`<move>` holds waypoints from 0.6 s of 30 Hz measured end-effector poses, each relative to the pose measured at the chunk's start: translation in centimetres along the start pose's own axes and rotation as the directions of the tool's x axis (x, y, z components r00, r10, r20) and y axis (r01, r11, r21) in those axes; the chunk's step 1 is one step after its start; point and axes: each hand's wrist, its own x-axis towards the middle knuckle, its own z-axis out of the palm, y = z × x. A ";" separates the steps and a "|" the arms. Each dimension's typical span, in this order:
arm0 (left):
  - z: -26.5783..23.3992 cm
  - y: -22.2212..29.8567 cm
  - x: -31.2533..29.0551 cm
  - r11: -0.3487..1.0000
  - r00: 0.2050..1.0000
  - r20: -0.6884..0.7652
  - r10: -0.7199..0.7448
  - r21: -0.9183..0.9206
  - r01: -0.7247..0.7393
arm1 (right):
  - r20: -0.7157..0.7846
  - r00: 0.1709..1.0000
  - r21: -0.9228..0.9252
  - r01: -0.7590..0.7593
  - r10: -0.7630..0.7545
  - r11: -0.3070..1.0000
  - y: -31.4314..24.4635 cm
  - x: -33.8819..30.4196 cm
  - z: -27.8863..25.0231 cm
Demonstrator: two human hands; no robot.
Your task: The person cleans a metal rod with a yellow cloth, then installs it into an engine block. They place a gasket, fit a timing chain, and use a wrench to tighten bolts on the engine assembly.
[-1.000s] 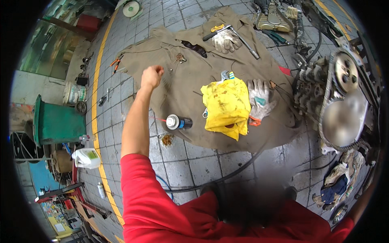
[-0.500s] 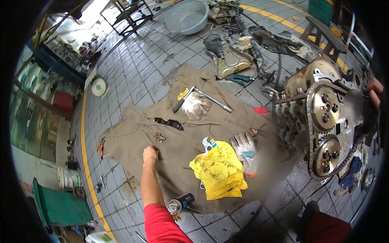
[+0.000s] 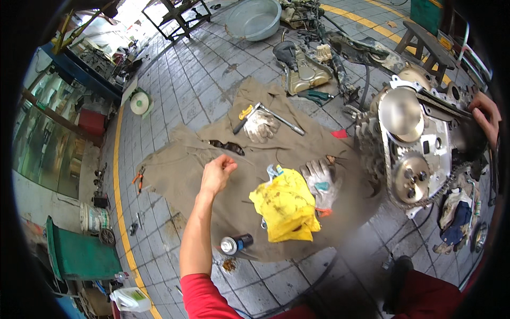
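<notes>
My left hand is raised over the brown cloth, its fingers pinched together; whatever they may hold is too small to make out. At the right, my right hand curls its fingers over the edge of an engine with a timing chain and two round sprockets; the upper one is blurred. A yellow rag lies beside the left forearm, an adjustable wrench poking out of it. Next to the rag is a grey-white work glove. A spray can lies nearer to me.
Farther up the cloth, a ratchet wrench rests across another glove. Orange-handled pliers lie at its left edge. Beyond it are a metal engine cover, a grey basin and a stool. A green bin stands at lower left.
My left hand has lifted from the cloth and moved up and right. The small metal pieces beside it no longer show. The view has shifted; more of my right hand shows at the engine.
</notes>
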 end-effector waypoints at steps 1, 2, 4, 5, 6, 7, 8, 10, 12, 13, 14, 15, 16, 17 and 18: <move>0.4 1.5 -0.6 1.000 0.998 0.061 0.007 -0.023 -0.005 | -0.056 0.998 0.036 0.029 -0.027 0.999 -0.7 -0.2 0.5; 0.5 2.4 -1.4 0.992 0.994 0.039 0.107 -0.065 -0.104 | -0.043 0.995 0.031 0.089 -0.088 0.996 -0.9 0.3 0.1; 1.3 2.9 -3.2 0.986 0.988 0.075 0.137 -0.105 -0.129 | -0.027 0.998 0.024 0.056 -0.055 0.998 -1.5 1.2 1.0; 1.5 3.1 -4.2 0.991 0.991 0.093 0.096 -0.101 -0.087 | -0.032 0.999 0.020 0.029 -0.028 0.999 -2.1 1.4 1.2; 2.0 4.1 -5.5 0.983 0.993 0.098 0.062 -0.181 -0.043 | -0.040 0.999 0.011 -0.006 0.006 1.000 -2.5 0.9 1.6; 2.4 5.6 -6.0 0.965 0.995 0.086 0.052 -0.260 -0.028 | -0.059 0.998 -0.013 -0.011 0.010 1.000 -1.5 1.1 1.3; 2.7 6.8 -6.0 0.963 0.993 0.098 0.065 -0.267 -0.037 | -0.094 0.996 -0.044 -0.018 0.014 0.999 -0.5 1.1 0.3; 3.6 7.0 -7.2 0.976 0.983 0.173 0.059 -0.215 -0.021 | -0.034 0.999 -0.037 0.027 -0.029 0.999 0.4 2.1 0.5; 4.3 7.1 -9.2 0.987 0.966 0.252 0.051 -0.160 -0.011 | 0.036 0.990 -0.008 0.135 -0.134 0.991 -1.5 2.2 0.5; 4.9 7.4 -10.0 0.992 0.939 0.343 0.021 -0.122 0.022 | 0.056 0.988 0.002 0.143 -0.143 0.990 -2.3 1.9 0.4; 5.3 7.3 -10.7 0.999 0.930 0.365 0.024 -0.051 -0.006 | 0.071 0.987 0.015 0.141 -0.142 0.990 -2.2 2.0 0.1; 5.7 7.2 -11.3 0.999 0.922 0.388 0.024 0.019 -0.034 | 0.087 0.986 0.029 0.139 -0.141 0.990 -2.0 2.1 -0.2; 6.1 6.9 -12.1 0.999 0.917 0.398 -0.024 0.050 0.004 | 0.069 0.983 0.027 0.166 -0.168 0.986 -1.8 2.0 -0.3; 6.4 6.6 -12.9 0.996 0.911 0.406 -0.072 0.082 0.042 | 0.051 0.980 0.027 0.193 -0.194 0.981 -1.6 2.0 -0.4; 6.8 6.1 -13.7 0.990 0.903 0.413 -0.121 0.114 0.081 | -0.001 0.977 0.042 0.214 -0.215 0.976 -1.5 2.0 -0.2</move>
